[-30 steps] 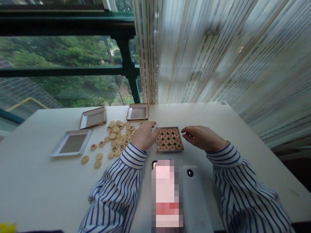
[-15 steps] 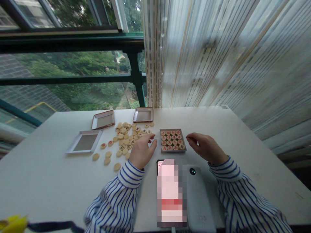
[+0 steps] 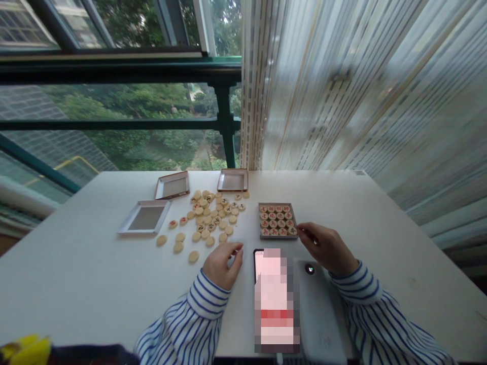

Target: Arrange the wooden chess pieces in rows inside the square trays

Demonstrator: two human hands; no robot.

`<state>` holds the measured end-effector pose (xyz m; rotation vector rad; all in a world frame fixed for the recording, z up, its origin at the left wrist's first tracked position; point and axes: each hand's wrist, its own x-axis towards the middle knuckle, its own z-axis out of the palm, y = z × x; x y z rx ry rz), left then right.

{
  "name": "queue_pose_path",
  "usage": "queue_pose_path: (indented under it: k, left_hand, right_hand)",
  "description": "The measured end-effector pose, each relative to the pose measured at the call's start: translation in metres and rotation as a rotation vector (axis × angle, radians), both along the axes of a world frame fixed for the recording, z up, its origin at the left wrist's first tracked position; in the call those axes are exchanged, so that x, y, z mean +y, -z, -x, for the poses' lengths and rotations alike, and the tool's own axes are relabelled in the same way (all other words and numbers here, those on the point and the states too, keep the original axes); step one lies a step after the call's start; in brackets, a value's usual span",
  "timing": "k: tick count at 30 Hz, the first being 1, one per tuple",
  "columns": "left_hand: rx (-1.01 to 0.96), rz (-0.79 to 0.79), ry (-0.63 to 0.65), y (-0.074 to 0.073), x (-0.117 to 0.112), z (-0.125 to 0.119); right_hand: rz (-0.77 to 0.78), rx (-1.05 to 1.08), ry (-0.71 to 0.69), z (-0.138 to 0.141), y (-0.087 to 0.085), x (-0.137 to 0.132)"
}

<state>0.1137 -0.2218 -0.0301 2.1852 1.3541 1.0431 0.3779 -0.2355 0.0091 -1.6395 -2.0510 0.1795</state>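
Observation:
A small box (image 3: 277, 239) holds rows of round Chinese chess pieces, lettered side up. Most show red characters; the corner piece (image 3: 291, 231) nearest my right hand has a black one. My right hand (image 3: 326, 248) is at the box's right edge, fingers drawn together in a pinch and tips against that corner. Whatever lies between those fingertips is hidden. My left hand (image 3: 223, 264) hovers low over the table, thumb and forefinger closed together with nothing visible in them. Beyond it spreads a loose heap of wooden chess pieces (image 3: 207, 220), some face down, others lettered red or black.
A white-rimmed tray (image 3: 125, 230) and two brown-edged box parts (image 3: 172, 196) (image 3: 233, 190) stand at the back left. A phone (image 3: 257, 263) and a pale rounded device (image 3: 323, 319) lie in front of me. A window and a curtain (image 3: 323, 126) border the table (image 3: 76, 284).
My left hand has drawn back from the pieces toward me, its thumb and forefinger coming together. My right hand has moved down to the box's near right corner. The view has shifted slightly.

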Motion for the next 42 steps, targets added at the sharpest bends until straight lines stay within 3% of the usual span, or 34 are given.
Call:
queue_pose_path:
  k: [5, 12, 42]
  left_hand:
    - [-0.044, -0.014, 0.027, 0.013, -0.004, 0.000]
    - [-0.050, 0.012, 0.023, 0.020, -0.004, 0.001]
    - [-0.167, -0.083, 0.001, 0.018, -0.006, 0.012]
  right_hand:
    - [0.016, -0.019, -0.057, 0.011, 0.000, -0.005]
    - [0.060, -0.090, -0.116, 0.023, -0.001, -0.007]
    - [0.125, -0.251, -0.259, 0.042, -0.013, -0.001]
